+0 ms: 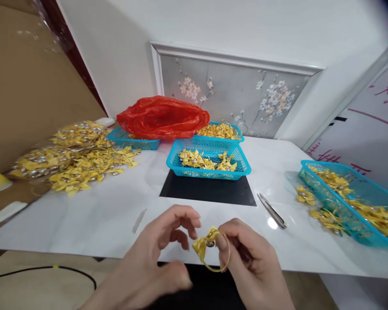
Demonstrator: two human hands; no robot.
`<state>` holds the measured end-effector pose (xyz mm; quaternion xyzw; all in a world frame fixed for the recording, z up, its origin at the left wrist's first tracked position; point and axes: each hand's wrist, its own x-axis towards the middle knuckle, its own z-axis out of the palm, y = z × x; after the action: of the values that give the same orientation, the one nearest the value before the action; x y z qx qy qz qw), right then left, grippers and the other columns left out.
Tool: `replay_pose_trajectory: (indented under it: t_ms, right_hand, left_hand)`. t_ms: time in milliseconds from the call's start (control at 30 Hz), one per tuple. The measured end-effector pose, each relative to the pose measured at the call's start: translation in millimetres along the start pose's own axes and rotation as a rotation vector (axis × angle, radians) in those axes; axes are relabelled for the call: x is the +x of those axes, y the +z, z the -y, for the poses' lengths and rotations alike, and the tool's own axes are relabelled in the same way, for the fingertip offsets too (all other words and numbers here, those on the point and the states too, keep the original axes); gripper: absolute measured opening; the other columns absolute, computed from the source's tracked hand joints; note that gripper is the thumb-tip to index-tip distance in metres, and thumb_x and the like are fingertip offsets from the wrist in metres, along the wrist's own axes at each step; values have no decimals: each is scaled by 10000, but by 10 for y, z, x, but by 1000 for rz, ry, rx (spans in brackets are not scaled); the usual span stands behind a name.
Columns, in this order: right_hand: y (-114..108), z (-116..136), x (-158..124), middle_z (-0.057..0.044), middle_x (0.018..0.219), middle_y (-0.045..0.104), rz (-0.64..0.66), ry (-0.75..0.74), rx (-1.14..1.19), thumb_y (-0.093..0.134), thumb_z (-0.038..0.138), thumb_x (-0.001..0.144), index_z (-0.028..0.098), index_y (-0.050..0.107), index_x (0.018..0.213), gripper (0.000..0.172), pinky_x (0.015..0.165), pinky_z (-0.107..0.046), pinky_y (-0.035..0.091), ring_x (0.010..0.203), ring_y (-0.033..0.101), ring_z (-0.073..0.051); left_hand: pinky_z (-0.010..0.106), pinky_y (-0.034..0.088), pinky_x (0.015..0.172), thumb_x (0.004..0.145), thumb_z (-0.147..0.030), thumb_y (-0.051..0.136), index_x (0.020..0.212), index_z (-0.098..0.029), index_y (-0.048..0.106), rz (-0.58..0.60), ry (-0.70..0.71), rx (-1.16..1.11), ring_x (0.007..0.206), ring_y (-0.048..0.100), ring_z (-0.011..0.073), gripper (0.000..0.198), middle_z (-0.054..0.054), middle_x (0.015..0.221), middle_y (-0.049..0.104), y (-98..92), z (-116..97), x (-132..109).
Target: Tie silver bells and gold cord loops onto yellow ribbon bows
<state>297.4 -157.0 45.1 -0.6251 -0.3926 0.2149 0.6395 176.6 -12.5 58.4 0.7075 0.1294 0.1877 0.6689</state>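
My right hand (248, 254) pinches a yellow ribbon bow (203, 246) that has a pearl-like bead at its middle and a thin yellow elastic loop hanging below. Just left of the bow, my left hand (168, 249) is apart from it, fingers curved and spread with nothing between them. Both hands are over the table's front edge. Beyond them a blue basket (210, 173) holds several similar yellow bows (197, 160) and stands partly on a black sheet (207, 189). Metal thread snips (272, 211) lie right of the sheet.
At the left are heaped yellow bows with beads (87, 168), some in clear plastic. A red plastic bag (161, 118) covers part of the rear blue baskets (241, 137). Another blue basket (352, 211) of bows stands at right, with loose bows (328, 219) beside it.
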Motion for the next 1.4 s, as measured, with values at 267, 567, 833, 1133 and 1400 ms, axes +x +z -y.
replay_pose_trajectory:
  t_ms: [267, 567, 833, 1133, 1400]
  right_hand:
    - [32, -38, -4, -16, 695, 541, -2, -142, -79, 531, 320, 969, 193, 696, 855, 237, 495, -255, 351, 575, 481, -122]
    - [-3, -74, -8, -23, 877, 573, -85, -54, 36, 515, 355, 982, 215, 690, 1037, 231, 494, -235, 432, 529, 535, -86]
    - [-117, 83, 126, -11, 856, 545, 85, 99, 166, 540, 483, 946, 200, 696, 1041, 337, 506, -235, 439, 540, 520, -86]
    - [-133, 76, 74, 35, 630, 483, 59, 155, 159, 591, 479, 919, 177, 633, 811, 323, 482, -205, 347, 503, 445, -78]
    - [-148, 99, 30, 15, 709, 499, 128, 138, 35, 570, 438, 938, 167, 664, 786, 324, 455, -217, 334, 480, 470, -68]
  left_hand:
    - [259, 510, 686, 823, -295, 709, 955, -244, 699, -94, -82, 192, 761, 611, 190, 142, 30, 837, 669, 147, -104, -47]
    - [158, 463, 570, 793, -358, 780, 784, -169, 723, -43, -271, -444, 586, 549, 84, 198, -3, 678, 624, 132, -40, 30]
    - [116, 462, 448, 672, -267, 882, 711, -129, 741, 42, -517, -818, 470, 560, 48, 201, 5, 638, 615, 217, 62, 51]
    - [116, 446, 480, 680, -305, 879, 757, -142, 735, -8, -431, -695, 511, 532, 49, 231, 6, 662, 636, 257, 56, 52]
    - [168, 450, 588, 779, -344, 795, 786, -192, 699, -66, -242, -282, 633, 530, 97, 180, -19, 684, 616, 264, 20, 0]
